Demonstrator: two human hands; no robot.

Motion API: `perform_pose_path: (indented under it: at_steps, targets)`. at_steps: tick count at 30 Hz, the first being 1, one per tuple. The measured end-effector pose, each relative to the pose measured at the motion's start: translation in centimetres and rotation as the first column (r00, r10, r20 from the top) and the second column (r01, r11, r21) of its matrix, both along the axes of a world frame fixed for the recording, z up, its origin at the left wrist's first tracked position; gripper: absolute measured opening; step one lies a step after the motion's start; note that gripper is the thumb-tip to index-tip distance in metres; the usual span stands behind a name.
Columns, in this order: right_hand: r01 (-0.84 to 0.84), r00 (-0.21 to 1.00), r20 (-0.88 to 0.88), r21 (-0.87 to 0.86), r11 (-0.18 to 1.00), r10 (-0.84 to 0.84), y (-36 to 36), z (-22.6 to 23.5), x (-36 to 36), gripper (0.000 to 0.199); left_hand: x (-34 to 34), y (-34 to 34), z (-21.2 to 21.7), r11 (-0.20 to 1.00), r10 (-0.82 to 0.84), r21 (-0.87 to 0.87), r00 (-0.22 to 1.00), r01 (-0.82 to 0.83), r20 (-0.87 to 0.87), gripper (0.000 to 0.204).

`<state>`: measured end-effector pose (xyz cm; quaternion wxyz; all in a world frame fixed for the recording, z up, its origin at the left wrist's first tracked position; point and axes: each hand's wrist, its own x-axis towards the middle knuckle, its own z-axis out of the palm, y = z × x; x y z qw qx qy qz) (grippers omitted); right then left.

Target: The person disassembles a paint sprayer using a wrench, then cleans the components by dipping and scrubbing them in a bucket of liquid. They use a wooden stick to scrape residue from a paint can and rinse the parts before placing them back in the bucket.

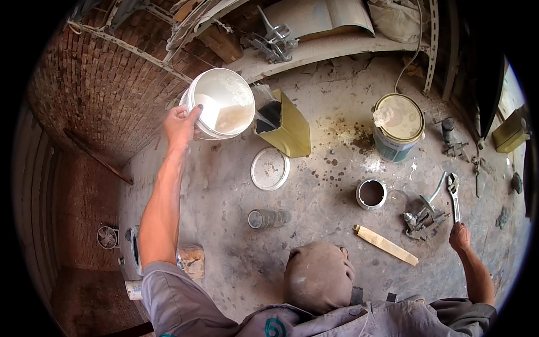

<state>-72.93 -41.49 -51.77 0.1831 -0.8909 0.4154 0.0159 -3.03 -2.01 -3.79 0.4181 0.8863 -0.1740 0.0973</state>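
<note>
My left hand point(181, 128) grips the side of a white plastic bucket point(242, 90), thumb over the rim. The bucket is tilted so that its mouth faces me, and a beige patch shows inside. Far to the right, my right hand point(460, 237) is closed round the handle of an adjustable wrench point(455, 199), its jaw pointing away from me. Just left of the wrench, a metal spray gun point(418, 223) lies on the floor. Beside the bucket stands a yellow-green cut-open can point(293, 126) with a dark inside. A round white lid point(270, 169) lies below that can.
At the back right stands a paint pail point(397, 149) with a crusted lid. Nearer are a small white pot point(371, 194) of dark content, a glass jar point(268, 218) on its side and a tan strip point(386, 245). A shelf point(331, 53) runs along the back. Dark splashes stain the floor.
</note>
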Motion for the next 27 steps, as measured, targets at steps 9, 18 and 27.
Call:
perform_pose_path:
  at_steps: [9, 18, 27]
  targets:
    - [0.036, 0.999, -0.003, 0.027, 0.999, -0.036, -0.1, 0.0, 0.0, 0.006, 0.0, -0.1, -0.1, 1.000, 0.002, 0.003, 1.000, -0.002, 0.011, 0.054]
    - [0.010, 1.000, -0.019, 0.023, 1.000, -0.010, -0.2, -0.5, -0.3, 0.006, -0.1, 0.0, -0.1, 1.000, 0.004, 0.000, 1.000, -0.004, 0.008, 0.055]
    - [0.048, 0.999, -0.009, -0.001, 0.999, -0.048, -0.6, -0.8, -0.9, 0.006, 0.2, -0.1, -0.5, 1.000, 0.003, -0.014, 1.000, -0.003, 0.007, 0.054]
